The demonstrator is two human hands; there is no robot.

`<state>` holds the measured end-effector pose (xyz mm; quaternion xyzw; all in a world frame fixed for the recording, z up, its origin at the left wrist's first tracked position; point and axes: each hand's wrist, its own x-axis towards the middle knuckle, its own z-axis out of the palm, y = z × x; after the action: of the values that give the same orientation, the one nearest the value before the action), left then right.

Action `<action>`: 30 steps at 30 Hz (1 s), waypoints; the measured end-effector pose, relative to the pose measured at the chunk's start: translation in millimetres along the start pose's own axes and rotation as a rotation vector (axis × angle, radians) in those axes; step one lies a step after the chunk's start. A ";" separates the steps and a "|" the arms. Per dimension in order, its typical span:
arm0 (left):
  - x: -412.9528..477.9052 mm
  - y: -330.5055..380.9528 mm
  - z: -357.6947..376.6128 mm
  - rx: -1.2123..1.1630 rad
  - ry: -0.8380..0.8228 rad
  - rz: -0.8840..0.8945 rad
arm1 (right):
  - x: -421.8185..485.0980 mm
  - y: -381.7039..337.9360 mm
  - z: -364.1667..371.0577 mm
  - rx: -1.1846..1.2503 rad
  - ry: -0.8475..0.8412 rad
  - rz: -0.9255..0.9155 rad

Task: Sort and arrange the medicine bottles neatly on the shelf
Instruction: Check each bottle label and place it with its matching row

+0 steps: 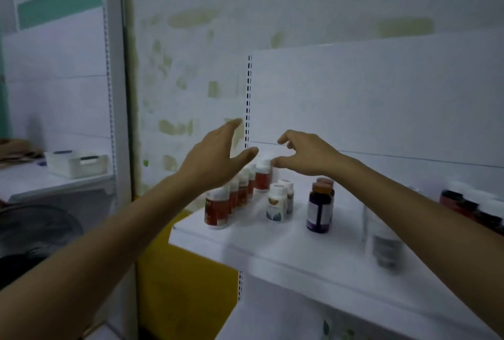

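Note:
A row of several red-labelled bottles (218, 207) with white caps runs front to back along the left end of the white shelf (261, 247). Two white bottles (276, 203) stand to their right, then two purple bottles with brown caps (319, 208). A blurred clear bottle with a grey label (386, 247) stands near the front edge, partly behind my right forearm. Dark red bottles (463, 203) sit at the far right. My left hand (215, 156) hovers open above the red row. My right hand (305, 154) hovers open, fingers curved, above the rearmost red bottle (263, 176).
A slotted upright (248, 99) and the shelf's white back panel (381, 99) rise behind the bottles. A white basket (76, 163) sits on a separate shelf to the left. A yellow surface (185, 274) lies below the shelf's left end.

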<state>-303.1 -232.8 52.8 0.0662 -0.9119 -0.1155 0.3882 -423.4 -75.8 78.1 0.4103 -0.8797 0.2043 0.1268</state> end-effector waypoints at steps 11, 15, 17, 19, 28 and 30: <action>142.6 -173.4 83.0 -0.360 -0.200 0.047 | 218.3 4.0 76.5 -0.194 -0.005 0.377; 160.5 -216.1 123.6 -0.468 -0.280 0.059 | 255.7 9.1 118.3 -0.321 -0.073 0.549; 166.0 -231.0 141.9 -0.507 -0.305 0.060 | 263.1 11.4 132.8 -0.395 -0.096 0.596; 172.4 -239.5 156.5 -0.540 -0.331 0.053 | 265.7 13.0 139.8 -0.436 -0.085 0.618; 195.5 -212.2 156.3 -0.699 -0.281 0.133 | 242.0 -4.6 73.4 0.346 0.248 0.503; 196.0 -200.9 144.4 -0.703 -0.212 0.198 | 220.6 -19.0 51.0 0.566 0.321 0.430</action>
<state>-536.5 -444.9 38.9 -0.1717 -0.8536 -0.3897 0.3000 -550.8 -258.2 124.0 0.1983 -0.8235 0.5222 0.0988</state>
